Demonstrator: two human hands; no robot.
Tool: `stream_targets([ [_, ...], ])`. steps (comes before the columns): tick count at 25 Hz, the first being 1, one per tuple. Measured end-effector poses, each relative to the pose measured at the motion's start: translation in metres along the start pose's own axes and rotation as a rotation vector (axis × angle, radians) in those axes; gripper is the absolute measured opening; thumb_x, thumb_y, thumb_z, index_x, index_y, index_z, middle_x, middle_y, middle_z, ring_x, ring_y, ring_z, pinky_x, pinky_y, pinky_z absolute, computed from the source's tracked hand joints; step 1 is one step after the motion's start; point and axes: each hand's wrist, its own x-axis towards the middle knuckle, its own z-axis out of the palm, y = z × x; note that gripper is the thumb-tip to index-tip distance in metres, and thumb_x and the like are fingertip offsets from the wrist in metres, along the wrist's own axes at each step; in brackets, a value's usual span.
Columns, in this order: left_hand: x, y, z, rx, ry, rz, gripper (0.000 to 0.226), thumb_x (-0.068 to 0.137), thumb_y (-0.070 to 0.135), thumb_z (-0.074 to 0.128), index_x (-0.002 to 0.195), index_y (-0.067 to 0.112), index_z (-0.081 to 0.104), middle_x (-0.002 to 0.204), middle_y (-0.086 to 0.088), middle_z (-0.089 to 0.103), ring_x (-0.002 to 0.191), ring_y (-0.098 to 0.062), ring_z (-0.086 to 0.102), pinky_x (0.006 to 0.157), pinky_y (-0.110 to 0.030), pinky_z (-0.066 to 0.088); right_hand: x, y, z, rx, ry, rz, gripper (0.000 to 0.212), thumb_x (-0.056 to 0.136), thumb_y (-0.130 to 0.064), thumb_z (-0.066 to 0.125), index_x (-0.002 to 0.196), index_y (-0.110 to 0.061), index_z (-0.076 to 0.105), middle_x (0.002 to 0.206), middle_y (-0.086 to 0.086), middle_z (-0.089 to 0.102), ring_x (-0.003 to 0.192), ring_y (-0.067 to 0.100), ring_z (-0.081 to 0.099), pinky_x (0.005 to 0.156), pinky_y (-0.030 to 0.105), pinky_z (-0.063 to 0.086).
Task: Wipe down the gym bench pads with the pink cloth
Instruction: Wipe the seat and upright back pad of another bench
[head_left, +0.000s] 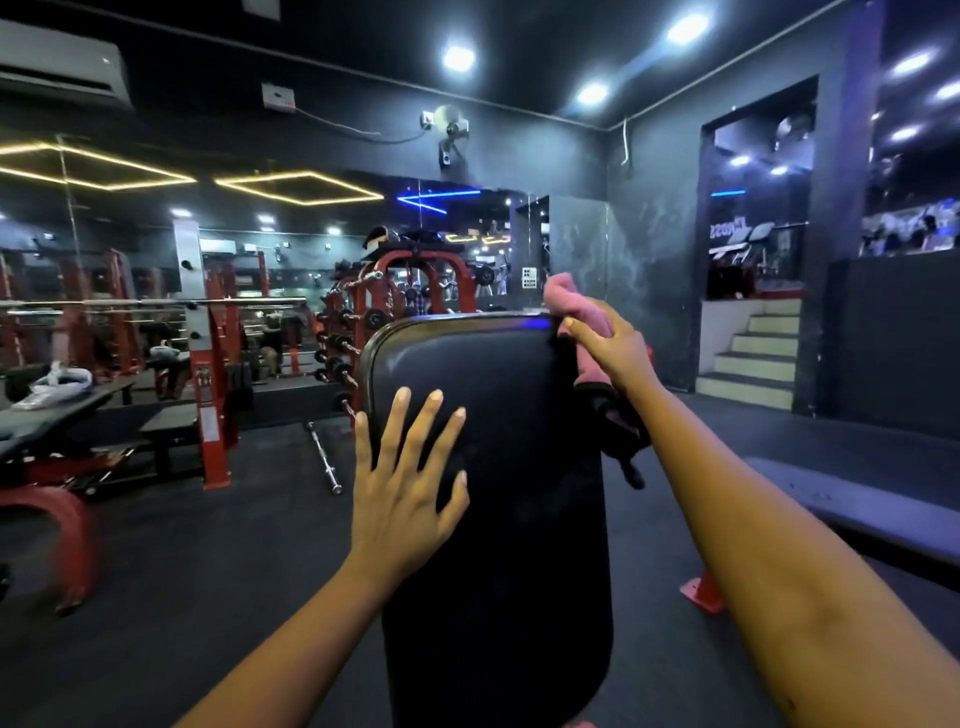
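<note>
A black padded backrest of a gym bench (519, 467) stands tilted up in front of me, filling the middle of the view. My left hand (410, 483) lies flat on the pad's left side with fingers spread. My right hand (608, 348) grips a bunched pink cloth (563, 296) at the pad's upper right corner. Part of the cloth sticks up above the hand and part hangs down along the pad's right edge.
A flat dark bench (857, 509) with a red foot (701, 592) stands to the right. On the left are another bench (52, 415), red racks (213, 374) and a dumbbell rack (343, 343). A barbell (324, 457) lies on the dark floor. Steps (753, 358) rise at the back right.
</note>
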Motion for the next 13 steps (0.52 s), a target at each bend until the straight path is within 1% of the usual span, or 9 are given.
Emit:
stream_targets([
  [2,-0.003,0.006,-0.006,0.025,-0.011,0.042,0.058,0.084,0.036,0.047,0.138,0.019,0.044,0.15,-0.004,0.032,0.146,-0.023,0.007,0.117,-0.051,0.0,-0.031,0.023,0.005,0.091,0.051,0.116,0.049,0.085,-0.041,0.063,0.131,-0.03,0.05,0.128,-0.004,0.057,0.116,0.011,0.049,0.098,0.028,0.035],
  [4,-0.015,0.024,-0.011,-0.012,-0.053,0.163,0.057,0.082,0.036,0.048,0.137,0.017,0.046,0.148,-0.005,0.038,0.143,-0.024,0.018,0.116,-0.05,0.004,-0.063,0.041,0.01,0.158,0.099,0.195,0.051,0.086,-0.037,0.064,0.134,-0.029,0.046,0.129,-0.004,0.055,0.114,0.01,0.047,0.093,0.024,0.033],
  [6,-0.031,0.044,-0.01,-0.032,-0.16,0.295,0.059,0.082,0.037,0.048,0.137,0.017,0.046,0.147,-0.006,0.039,0.141,-0.025,0.023,0.115,-0.051,0.01,-0.088,0.051,0.015,0.208,0.114,0.246,0.051,0.088,-0.032,0.063,0.135,-0.025,0.046,0.124,-0.006,0.054,0.11,0.006,0.044,0.088,0.018,0.031],
  [8,-0.052,0.055,0.0,-0.007,-0.267,0.421,0.06,0.083,0.04,0.045,0.139,0.016,0.042,0.149,-0.008,0.036,0.141,-0.026,0.02,0.115,-0.051,0.011,-0.107,0.061,0.018,0.224,0.094,0.288,0.048,0.089,-0.03,0.062,0.134,-0.023,0.047,0.119,-0.008,0.052,0.108,0.004,0.043,0.084,0.014,0.03],
  [10,-0.068,0.056,0.011,0.039,-0.365,0.526,0.062,0.085,0.042,0.041,0.141,0.016,0.039,0.151,-0.01,0.032,0.142,-0.027,0.018,0.115,-0.051,0.009,-0.131,0.079,0.023,0.204,0.089,0.342,0.046,0.089,-0.034,0.061,0.132,-0.027,0.049,0.12,-0.008,0.055,0.114,0.009,0.047,0.088,0.02,0.032],
  [12,-0.075,0.054,0.019,0.094,-0.373,0.61,0.063,0.086,0.043,0.038,0.141,0.014,0.038,0.151,-0.013,0.029,0.142,-0.03,0.018,0.115,-0.052,0.008,-0.157,0.099,0.029,0.183,0.089,0.405,0.044,0.088,-0.038,0.06,0.131,-0.031,0.05,0.122,-0.008,0.058,0.118,0.014,0.049,0.092,0.026,0.034],
  [13,-0.077,0.053,0.021,0.116,-0.375,0.617,0.063,0.086,0.043,0.038,0.142,0.013,0.036,0.152,-0.014,0.028,0.142,-0.031,0.018,0.114,-0.053,0.009,-0.17,0.106,0.032,0.173,0.093,0.442,0.043,0.088,-0.039,0.06,0.13,-0.031,0.051,0.122,-0.008,0.059,0.117,0.014,0.049,0.093,0.026,0.035],
])
